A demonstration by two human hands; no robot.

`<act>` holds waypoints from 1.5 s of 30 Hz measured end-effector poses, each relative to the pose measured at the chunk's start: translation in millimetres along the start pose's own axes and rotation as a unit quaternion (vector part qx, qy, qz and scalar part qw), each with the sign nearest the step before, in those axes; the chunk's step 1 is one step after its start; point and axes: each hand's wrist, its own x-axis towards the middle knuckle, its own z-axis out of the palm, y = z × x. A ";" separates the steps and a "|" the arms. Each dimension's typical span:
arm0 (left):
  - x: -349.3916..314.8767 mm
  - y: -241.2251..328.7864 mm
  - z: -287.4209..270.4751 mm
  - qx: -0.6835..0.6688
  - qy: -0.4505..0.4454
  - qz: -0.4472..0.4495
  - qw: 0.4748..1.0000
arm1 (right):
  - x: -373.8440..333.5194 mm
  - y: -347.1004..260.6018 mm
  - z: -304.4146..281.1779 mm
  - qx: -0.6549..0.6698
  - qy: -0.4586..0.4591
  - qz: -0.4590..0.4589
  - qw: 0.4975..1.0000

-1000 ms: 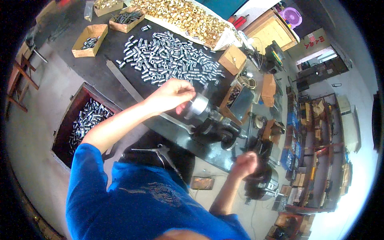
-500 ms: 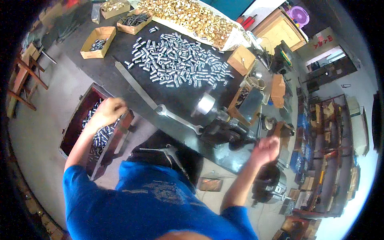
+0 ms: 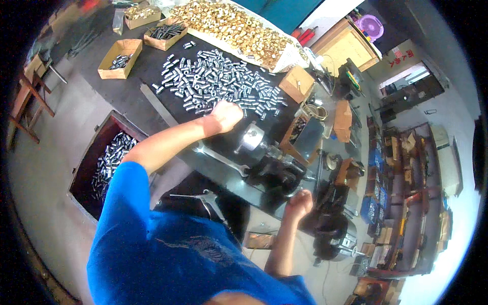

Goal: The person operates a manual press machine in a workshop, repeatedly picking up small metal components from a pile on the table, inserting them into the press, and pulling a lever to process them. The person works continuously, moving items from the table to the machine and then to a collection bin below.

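My left hand [image 3: 227,117] is curled closed at the near edge of a pile of small silver metal sleeves [image 3: 218,76] on the dark bench. Its fingertips face away, so what it holds, if anything, is hidden. To its right is a small bench machine [image 3: 277,173] with a round silver chuck [image 3: 252,136]. My right hand [image 3: 300,203] makes a fist just on the near side of this machine; whatever is inside the fist cannot be made out. An open-ended wrench [image 3: 222,159] lies on the bench below my left hand, near a long flat metal bar [image 3: 157,104].
A dark bin [image 3: 81,173] of metal sleeves stands at the left, below the bench. Brass nuts [image 3: 229,30] are heaped on a sheet at the back. Cardboard boxes [image 3: 119,59] sit far left. Another chuck [image 3: 338,239] is at the right, before the shelves [image 3: 406,203].
My left hand has moved from over the bin rightward and up to the sleeve pile. My right hand has come left and slightly down beside the machine. The view has shifted a little.
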 end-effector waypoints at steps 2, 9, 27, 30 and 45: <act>7.5 3.8 18.6 0.067 0.059 0.026 0.996 | -1.6 -0.6 -5.7 0.012 -0.038 0.001 0.999; -0.3 10.2 0.6 0.025 0.012 0.012 1.000 | -10.5 -6.3 -4.2 -0.014 -0.008 -0.025 1.000; -41.4 -6.6 -38.6 -0.645 0.065 -0.078 0.758 | -15.2 -11.0 4.2 -0.013 0.026 -0.001 1.000; -73.5 8.6 -82.0 -0.747 0.017 -0.037 0.664 | -15.2 -15.0 7.0 -0.010 0.038 0.009 0.999; -72.7 16.8 -74.8 -0.711 0.070 0.019 0.699 | -28.8 -57.4 16.9 -0.040 -0.043 -0.033 0.998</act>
